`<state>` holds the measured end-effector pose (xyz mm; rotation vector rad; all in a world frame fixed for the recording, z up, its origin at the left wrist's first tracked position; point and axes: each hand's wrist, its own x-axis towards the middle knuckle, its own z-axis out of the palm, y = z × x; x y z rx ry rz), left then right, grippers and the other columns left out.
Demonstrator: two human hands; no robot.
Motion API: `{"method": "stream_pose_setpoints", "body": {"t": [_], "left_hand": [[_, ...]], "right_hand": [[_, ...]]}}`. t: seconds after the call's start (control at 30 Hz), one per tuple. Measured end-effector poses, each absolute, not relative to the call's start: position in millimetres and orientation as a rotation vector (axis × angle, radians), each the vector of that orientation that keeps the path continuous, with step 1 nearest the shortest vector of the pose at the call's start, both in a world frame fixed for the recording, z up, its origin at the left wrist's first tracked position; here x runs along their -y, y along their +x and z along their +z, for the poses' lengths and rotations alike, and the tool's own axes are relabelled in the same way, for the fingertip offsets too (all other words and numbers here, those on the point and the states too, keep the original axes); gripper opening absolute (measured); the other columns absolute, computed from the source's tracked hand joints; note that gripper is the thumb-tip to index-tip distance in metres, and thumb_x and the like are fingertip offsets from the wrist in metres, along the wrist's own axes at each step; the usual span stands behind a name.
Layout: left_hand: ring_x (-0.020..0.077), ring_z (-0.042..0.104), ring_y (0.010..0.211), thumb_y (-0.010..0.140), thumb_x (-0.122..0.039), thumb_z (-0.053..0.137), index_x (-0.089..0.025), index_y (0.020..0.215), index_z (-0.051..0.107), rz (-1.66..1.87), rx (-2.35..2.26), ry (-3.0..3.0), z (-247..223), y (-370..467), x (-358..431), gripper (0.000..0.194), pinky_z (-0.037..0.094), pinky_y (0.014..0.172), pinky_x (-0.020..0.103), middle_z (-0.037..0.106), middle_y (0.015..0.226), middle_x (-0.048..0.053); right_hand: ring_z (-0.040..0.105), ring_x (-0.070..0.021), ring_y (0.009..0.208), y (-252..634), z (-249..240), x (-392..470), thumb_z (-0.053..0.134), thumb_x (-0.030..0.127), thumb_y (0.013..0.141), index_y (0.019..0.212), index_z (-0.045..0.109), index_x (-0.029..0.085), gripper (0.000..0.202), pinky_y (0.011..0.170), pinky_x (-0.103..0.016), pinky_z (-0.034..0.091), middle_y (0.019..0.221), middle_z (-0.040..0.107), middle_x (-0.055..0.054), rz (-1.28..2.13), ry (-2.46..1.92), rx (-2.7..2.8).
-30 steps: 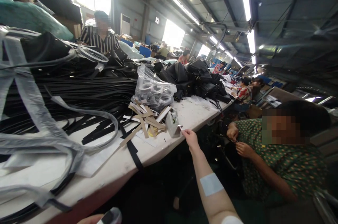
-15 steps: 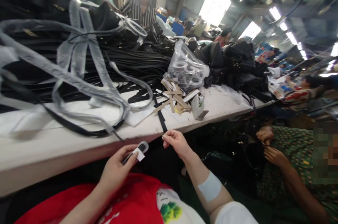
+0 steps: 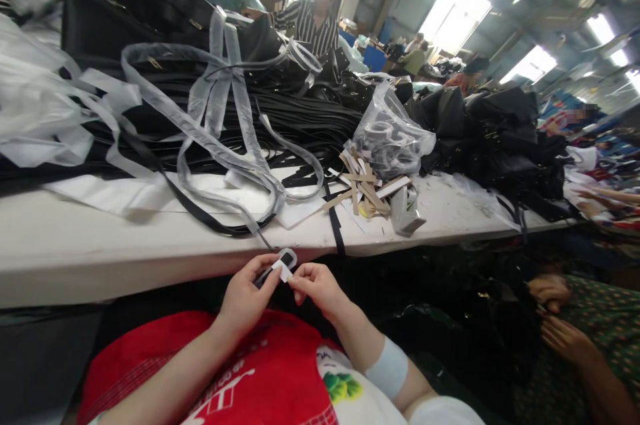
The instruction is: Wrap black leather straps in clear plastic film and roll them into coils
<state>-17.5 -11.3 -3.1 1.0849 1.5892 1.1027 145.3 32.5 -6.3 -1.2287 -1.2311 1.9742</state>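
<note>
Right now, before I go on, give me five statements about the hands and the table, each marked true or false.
1. The left hand holds a small dark piece with a white slip at it. True.
2. The right hand rests on the table. False: it is in front of the table's edge, close to the left hand.
3. A pale patch is on the right arm. True.
4. The clear plastic bag hangs from the ceiling. False: it sits on the table, behind the tan strips.
5. The grey holder on the table is in the left hand's grasp. False: neither hand touches it.
</note>
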Motion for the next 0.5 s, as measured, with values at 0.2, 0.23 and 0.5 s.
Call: {"method": "stream_pose_setpoints", "body": {"t": [0.2, 0.23, 0.5], "left_hand": [[0.0224, 0.068, 0.086, 0.080, -0.051, 0.059, -0.018, 0.102, 0.065, 1.130, -1.562, 1.072, -3, -16, 11, 0.040, 0.053, 0.078, 0.032, 0.074, 0.095, 0.006], [0.0223, 0.068, 0.085, 0.079, -0.052, 0.060, -0.018, 0.100, 0.065, 1.130, -1.563, 1.061, -3, -16, 11, 0.040, 0.054, 0.077, 0.032, 0.074, 0.093, 0.006], [0.0254, 0.069, 0.080, 0.072, -0.059, 0.066, -0.019, 0.099, 0.067, 1.120, -1.661, 0.929, 7, -21, 12, 0.048, 0.057, 0.075, 0.035, 0.075, 0.090, 0.006]], "right_hand": [[0.048, -0.0073, 0.039, 143, -12, -32, 0.078, 0.055, 0.063, 0.064, 0.058, 0.015, 0.045, 0.044, -0.020, 0.039, 0.045, 0.056, 0.004, 2.020, -1.281, 1.223], [0.047, -0.0071, 0.039, 143, -12, -32, 0.078, 0.055, 0.064, 0.064, 0.057, 0.015, 0.045, 0.045, -0.020, 0.039, 0.045, 0.056, 0.004, 2.020, -1.283, 1.226], [0.061, -0.0118, 0.057, 134, -16, -33, 0.086, 0.049, 0.054, 0.081, 0.067, 0.013, 0.049, 0.063, -0.026, 0.049, 0.064, 0.066, -0.002, 2.172, -1.086, 1.073]]}}
